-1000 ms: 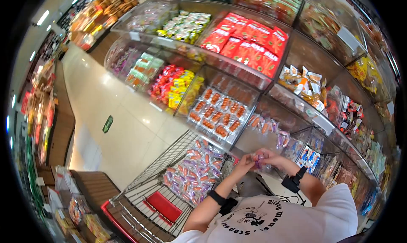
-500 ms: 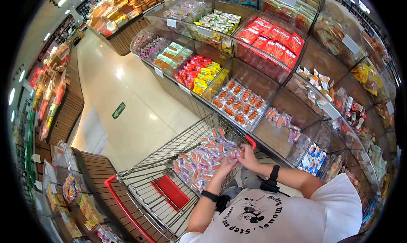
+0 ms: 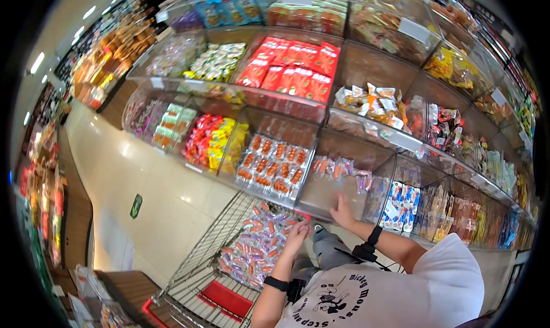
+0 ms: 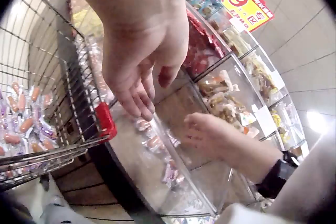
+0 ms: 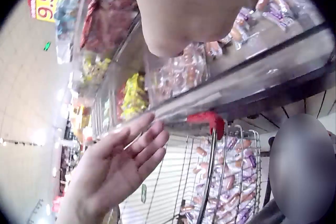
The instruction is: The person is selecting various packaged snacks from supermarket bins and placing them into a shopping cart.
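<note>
My left hand (image 3: 298, 235) hovers at the cart's far right corner, above wrapped sausages (image 3: 256, 245) piled in the cart. In the right wrist view the left hand (image 5: 121, 169) has its palm bare and fingers loosely extended. My right hand (image 3: 343, 210), fingers relaxed, is over the near part of a bin holding a few wrapped sausages (image 3: 338, 168). The left wrist view shows the right hand (image 4: 210, 137) apart from the left hand (image 4: 144, 56), with nothing seen in either. In the right wrist view the right hand's fingers are hidden.
The cart's red handle (image 3: 153, 312) is at the lower left, its red corner (image 4: 106, 121) close to the bins. Packaged sausage trays (image 3: 272, 165) lie left of the sausage bin, blue-and-white packets (image 3: 403, 206) right of it. Tiered bins with red packets (image 3: 292, 70) rise behind.
My hands were together around a small wrapped piece above the cart; now they are apart. The right hand has moved out over the bin, and the head view has swung right.
</note>
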Action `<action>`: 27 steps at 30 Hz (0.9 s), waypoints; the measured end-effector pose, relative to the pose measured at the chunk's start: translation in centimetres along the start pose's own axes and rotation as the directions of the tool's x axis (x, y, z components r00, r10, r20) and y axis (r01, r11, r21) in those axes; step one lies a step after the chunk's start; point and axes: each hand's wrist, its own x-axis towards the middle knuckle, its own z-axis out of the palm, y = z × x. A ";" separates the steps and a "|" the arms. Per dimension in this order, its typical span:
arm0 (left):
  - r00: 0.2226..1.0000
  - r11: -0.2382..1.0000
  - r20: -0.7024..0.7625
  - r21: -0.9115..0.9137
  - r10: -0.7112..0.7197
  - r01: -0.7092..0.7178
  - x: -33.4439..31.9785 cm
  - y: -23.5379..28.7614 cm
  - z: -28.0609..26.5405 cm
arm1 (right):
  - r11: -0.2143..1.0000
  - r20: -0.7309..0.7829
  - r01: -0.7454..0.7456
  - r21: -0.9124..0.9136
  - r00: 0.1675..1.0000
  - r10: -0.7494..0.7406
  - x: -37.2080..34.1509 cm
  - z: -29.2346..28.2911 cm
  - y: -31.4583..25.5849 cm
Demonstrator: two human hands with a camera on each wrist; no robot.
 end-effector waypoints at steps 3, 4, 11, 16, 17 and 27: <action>0.996 0.996 0.063 -0.063 -0.062 0.066 2.4 3.7 3.0 | 0.920 0.127 -0.364 0.146 0.929 0.348 3.1 -0.2 5.4; 0.994 0.993 0.081 -0.085 -0.078 0.085 3.7 4.2 3.7 | 0.871 0.178 -0.451 0.194 0.890 0.421 4.2 0.9 8.4; 0.988 0.991 -0.117 0.084 -0.098 0.108 14.0 4.6 6.9 | 0.894 0.266 -0.440 0.081 0.874 0.406 9.0 5.0 16.1; 0.964 0.962 -0.225 0.199 -0.142 0.188 20.4 2.9 6.7 | 0.916 0.345 -0.389 0.099 0.877 0.335 13.0 6.8 15.9; 0.961 0.962 -0.252 0.214 -0.115 0.171 21.5 2.8 6.8 | 0.927 0.313 -0.366 0.083 0.893 0.325 13.6 7.0 15.7; 0.980 0.803 -0.155 0.597 0.124 -0.008 28.0 0.3 6.0 | 0.860 0.393 -0.411 0.303 0.876 0.280 13.5 7.8 13.0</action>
